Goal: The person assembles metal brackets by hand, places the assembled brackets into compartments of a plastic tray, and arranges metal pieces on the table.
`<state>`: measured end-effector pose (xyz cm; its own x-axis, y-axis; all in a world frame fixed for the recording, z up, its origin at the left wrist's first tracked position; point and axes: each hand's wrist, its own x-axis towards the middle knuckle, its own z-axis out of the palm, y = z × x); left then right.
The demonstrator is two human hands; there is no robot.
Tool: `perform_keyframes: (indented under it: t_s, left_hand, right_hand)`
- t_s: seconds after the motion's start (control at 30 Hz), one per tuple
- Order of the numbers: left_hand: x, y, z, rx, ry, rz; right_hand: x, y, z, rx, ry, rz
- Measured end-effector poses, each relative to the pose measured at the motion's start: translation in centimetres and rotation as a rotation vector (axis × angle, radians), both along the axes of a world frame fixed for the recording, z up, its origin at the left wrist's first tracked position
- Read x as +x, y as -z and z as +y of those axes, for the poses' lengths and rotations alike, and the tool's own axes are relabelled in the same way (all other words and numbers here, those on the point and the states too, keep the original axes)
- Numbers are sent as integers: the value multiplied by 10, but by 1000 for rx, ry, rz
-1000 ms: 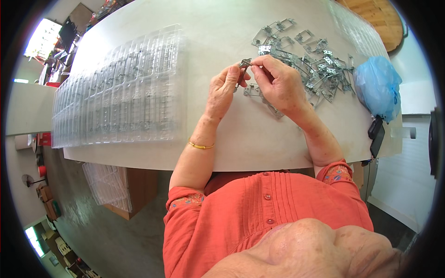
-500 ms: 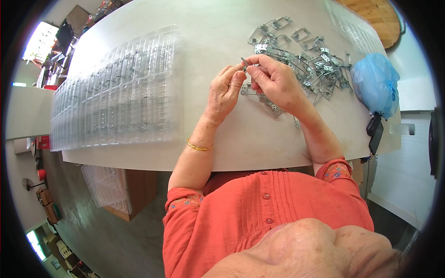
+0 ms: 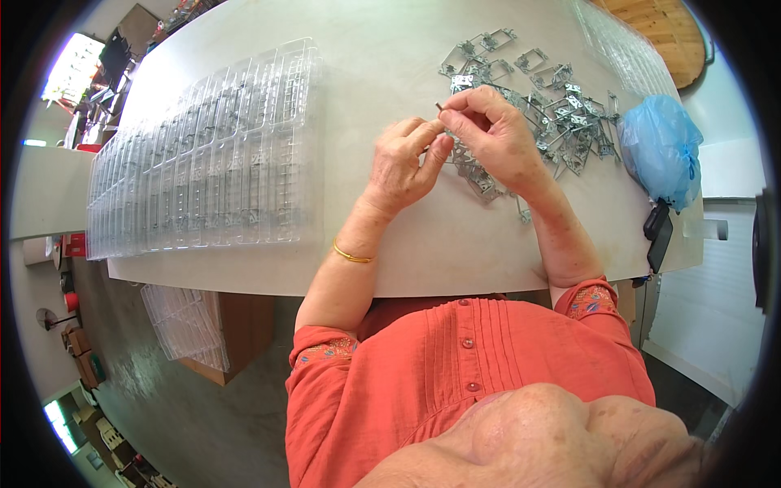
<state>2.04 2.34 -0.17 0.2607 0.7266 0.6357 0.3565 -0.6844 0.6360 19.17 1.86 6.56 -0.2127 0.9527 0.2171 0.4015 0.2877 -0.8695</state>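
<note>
My hands meet over the table, fingertips close together. My right hand pinches a small metal part, whose thin dark end pokes up past the thumb and forefinger. My left hand is closed with thumb against fingers just beside it, at the same part; the fingers hide most of its shape. Under and beyond my right hand lies a loose heap of small metal brackets with wire-like rectangular frames. To the left, a clear plastic tray with long compartments holds rows of similar metal pieces.
A tied blue plastic bag sits at the table's right edge, with a black object below it. Clear plastic sheeting lies at the far right near a round wooden top. More clear trays rest on a cardboard box under the table.
Both hands have shifted slightly to the right, and the left fingers have curled in more. The part's protruding end now sits a little further right.
</note>
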Motion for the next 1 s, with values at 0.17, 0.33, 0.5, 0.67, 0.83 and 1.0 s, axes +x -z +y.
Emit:
perform_keyframes:
  t_s: [0.17, 0.33, 0.5, 0.67, 0.83, 1.0]
  left_hand:
    - [3, -5, -11, -386, 126, -271]
    - [-8, -15, -7, -775, 202, -675]
    - [-8, -15, -4, -806, 229, -786]
    - [-9, -15, -4, -802, 241, -754]
    - [-7, -15, -5, -756, 192, -668]
    - [-8, -19, -8, -673, 134, -574]
  right_hand:
    - [1, -9, 1, 30, 112, 285]
    - [1, -15, -2, -63, 84, 213]
    - [1, -4, -2, -19, 51, 64]
    - [-2, -2, -3, -5, 63, -26]
    - [-2, -2, -2, 16, 69, -42]
    - [-4, -3, -3, 19, 74, -63]
